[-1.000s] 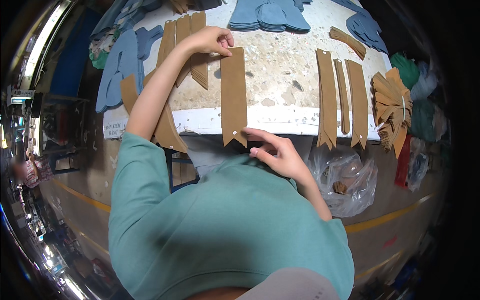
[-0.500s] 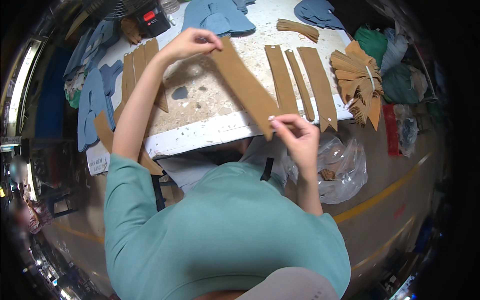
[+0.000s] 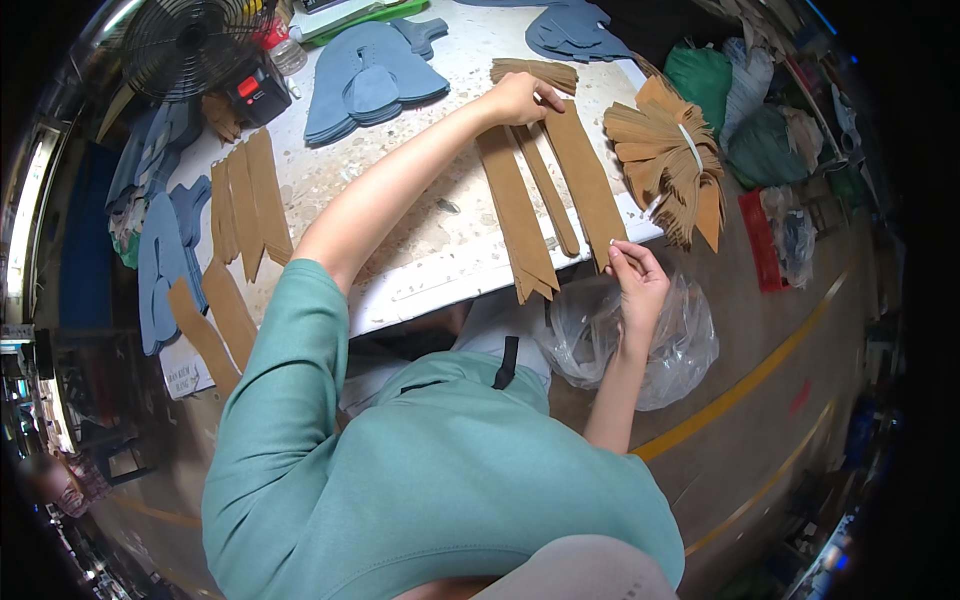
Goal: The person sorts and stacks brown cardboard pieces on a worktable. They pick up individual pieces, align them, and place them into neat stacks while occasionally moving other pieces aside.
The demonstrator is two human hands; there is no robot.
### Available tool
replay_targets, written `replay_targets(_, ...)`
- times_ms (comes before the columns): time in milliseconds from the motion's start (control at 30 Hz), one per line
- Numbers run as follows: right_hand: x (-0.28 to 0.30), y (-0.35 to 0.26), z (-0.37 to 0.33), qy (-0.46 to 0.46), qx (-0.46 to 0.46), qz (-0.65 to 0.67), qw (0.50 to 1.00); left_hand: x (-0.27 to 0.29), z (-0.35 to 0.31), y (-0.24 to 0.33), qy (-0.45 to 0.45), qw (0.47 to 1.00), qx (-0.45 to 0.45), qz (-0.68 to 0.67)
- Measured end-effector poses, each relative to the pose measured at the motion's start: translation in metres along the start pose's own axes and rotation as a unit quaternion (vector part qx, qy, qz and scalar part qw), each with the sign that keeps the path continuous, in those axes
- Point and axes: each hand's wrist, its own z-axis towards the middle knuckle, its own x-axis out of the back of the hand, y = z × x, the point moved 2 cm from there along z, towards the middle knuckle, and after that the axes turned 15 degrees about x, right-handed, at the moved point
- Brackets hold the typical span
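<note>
Both my hands are at the rightmost brown strip [image 3: 586, 185], a long flat piece of leather-like material. My left hand [image 3: 520, 100] pinches its far end with bent fingers. Closed at the near end, by the table's front edge, is my right hand [image 3: 640, 282], its thumb and fingertips together on the strip's corner. Left of it lie a narrow brown strip [image 3: 546, 195] and a wider stack of brown strips [image 3: 515, 205], whose pointed ends overhang the edge. My left wrist partly hides their far ends.
A tied brown bundle [image 3: 665, 155] lies at the table's right edge. Blue-grey cut pieces [image 3: 375, 80] are stacked at the back. More brown strips [image 3: 265, 195] lie at left. A fan [image 3: 190, 45] stands far left; a clear plastic bag [image 3: 680, 345] is below the right edge.
Both hands have moved right, the left one farthest. The strip stretched between them over the table's middle is gone from there; pointed ends now show on the wider stack. The view has shifted.
</note>
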Motion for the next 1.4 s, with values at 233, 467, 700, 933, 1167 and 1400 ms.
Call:
replay_targets(233,-0.009,-0.04,0.001,-0.086,-0.079,-0.23,0.966,0.009,-0.024,-0.002,0.082,0.991,-0.105,0.029)
replay_targets(467,-0.05,-0.213,-0.017,-0.356,0.32,0.365,0.799,0.045,-0.145,0.013,0.014,0.987,-0.16,-0.014)
replay_targets(700,-0.123,-0.25,-0.03,-0.496,0.332,0.556,0.579,0.078,-0.282,-0.019,0.049,0.998,-0.043,-0.014)
replay_targets(933,-0.155,-0.249,-0.042,-0.507,0.29,0.592,0.555,0.105,-0.352,-0.099,0.197,0.955,0.173,0.138)
replay_targets(1167,-0.168,-0.251,-0.052,-0.505,0.28,0.591,0.563,0.11,-0.352,-0.138,0.23,0.944,0.162,0.17)
replay_targets(1400,-0.178,-0.253,-0.058,-0.52,0.266,0.591,0.556,0.126,-0.373,-0.126,0.207,0.956,0.176,0.11)
